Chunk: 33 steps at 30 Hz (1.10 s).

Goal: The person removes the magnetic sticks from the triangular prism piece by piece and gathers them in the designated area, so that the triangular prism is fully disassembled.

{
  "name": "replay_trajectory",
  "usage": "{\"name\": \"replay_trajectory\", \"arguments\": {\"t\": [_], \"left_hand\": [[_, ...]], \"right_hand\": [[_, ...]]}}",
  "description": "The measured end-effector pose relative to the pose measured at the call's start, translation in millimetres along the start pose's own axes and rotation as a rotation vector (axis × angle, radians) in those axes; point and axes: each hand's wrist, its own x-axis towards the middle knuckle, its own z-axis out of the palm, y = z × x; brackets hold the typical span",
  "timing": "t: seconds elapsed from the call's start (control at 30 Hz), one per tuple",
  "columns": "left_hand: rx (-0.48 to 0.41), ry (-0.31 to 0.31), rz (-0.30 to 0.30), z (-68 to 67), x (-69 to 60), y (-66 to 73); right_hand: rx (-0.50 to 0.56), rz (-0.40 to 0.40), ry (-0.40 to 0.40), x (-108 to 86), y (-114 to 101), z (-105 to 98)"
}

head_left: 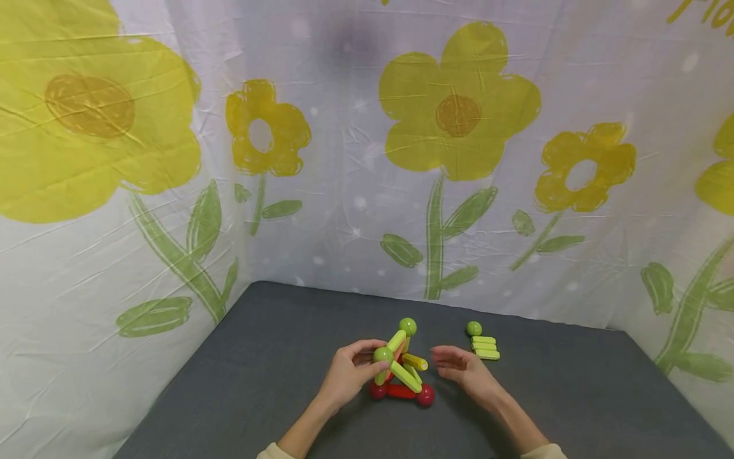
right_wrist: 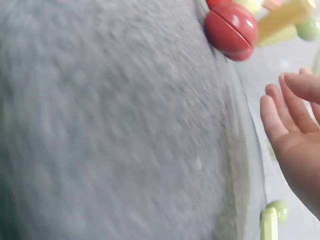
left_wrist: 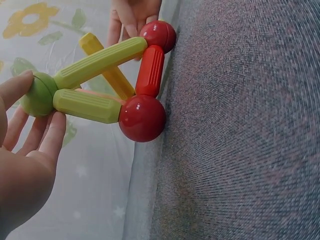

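The left hand (head_left: pixel 346 377) pinches a lime-green ball (head_left: pixel 383 354) between its thumb and fingers. That ball is the near upper corner of a frame of rods and balls (head_left: pixel 406 376), which stands about midway between the tabletop's left and right edges. The right hand (head_left: pixel 473 376) lies to the frame's right, its fingers extended and gently bent, near the frame but apart from it.

From the pinched ball, one yellow-green rod (head_left: pixel 397 340) leads to another lime ball (head_left: pixel 408 327), on the side toward the tabletop's far edge. Two more slope down to a pair of glossy red balls, one on the left (head_left: pixel 378 390) and one on the right (head_left: pixel 425 394), low at the tabletop and joined by a red rod (head_left: pixel 401 391). The rods are faceted, with fine grooves along their length and tapered ends; a thin seam rings the red ball nearest the right hand. A deeper yellow rod (head_left: pixel 415 362) juts out at an angle, its free end toward the right hand. Inner rods partly hide behind the front ones.

Toward the tabletop's far right corner, a loose lime ball (head_left: pixel 473 328) sits just beyond three yellow-green rods (head_left: pixel 487 354) lying side by side. The tabletop (head_left: pixel 275 357) is dark grey; past its far edge hangs a pale cloth (head_left: pixel 344 255) printed with yellow flowers.
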Motion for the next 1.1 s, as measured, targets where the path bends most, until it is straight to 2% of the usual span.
{"name": "replay_trajectory", "arguments": {"t": [0.1,0.2,0.4,0.53,0.7,0.83,0.97,1.1], "left_hand": [[-0.005,0.0,-0.005,-0.3,4.3,-12.8],[-0.028,-0.002,-0.012,-0.8,5.1,-18.5],[-0.045,-0.012,-0.007,-1.7,4.4,-20.3],[-0.04,-0.016,-0.001,-1.7,3.4,-15.7],[-0.046,-0.025,0.015,-1.3,-2.7,4.5],[-0.047,-0.025,0.032,-1.1,-5.0,11.0],[-0.044,-0.023,0.024,-1.7,-2.0,3.5],[-0.034,-0.023,0.022,-2.5,3.2,-12.7]], "right_hand": [[-0.045,-0.065,-0.039,2.3,-3,9],[-0.061,-0.119,-0.067,5.2,-5,18],[-0.078,-0.209,-0.076,11.5,-6,30],[-0.087,-0.244,-0.059,15.0,-5,36],[-0.067,-0.215,-0.017,17.0,-2,40],[-0.021,-0.161,0.026,16.9,0,39],[0.053,-0.074,0.076,16.4,2,37],[0.2,0.009,0.115,16.6,5,35]]}}
